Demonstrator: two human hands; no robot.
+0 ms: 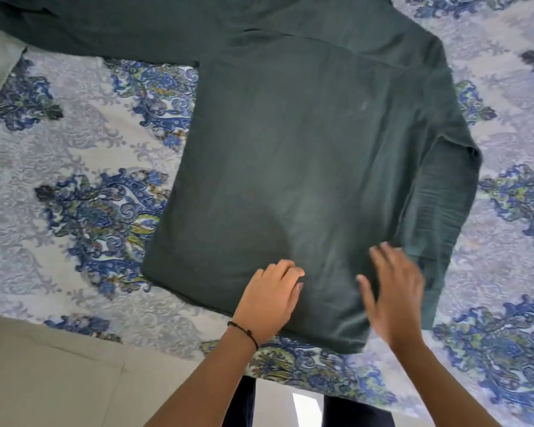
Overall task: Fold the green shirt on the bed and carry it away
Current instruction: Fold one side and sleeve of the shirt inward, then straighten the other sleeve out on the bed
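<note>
The dark green shirt [305, 143] lies flat on the bed, back side up. Its left sleeve stretches out to the upper left, while the right sleeve is folded in along the right edge. My left hand [267, 300] rests on the shirt near its bottom hem, fingers loosely curled on the cloth. My right hand [392, 291] lies flat on the hem's right part with fingers spread, slightly blurred. Neither hand grips the fabric.
The bed is covered by a white sheet with blue paisley patterns [90, 186]. Its near edge runs across the bottom, with beige floor tiles [43, 380] below left. My dark trouser legs [352, 411] stand against the bed edge.
</note>
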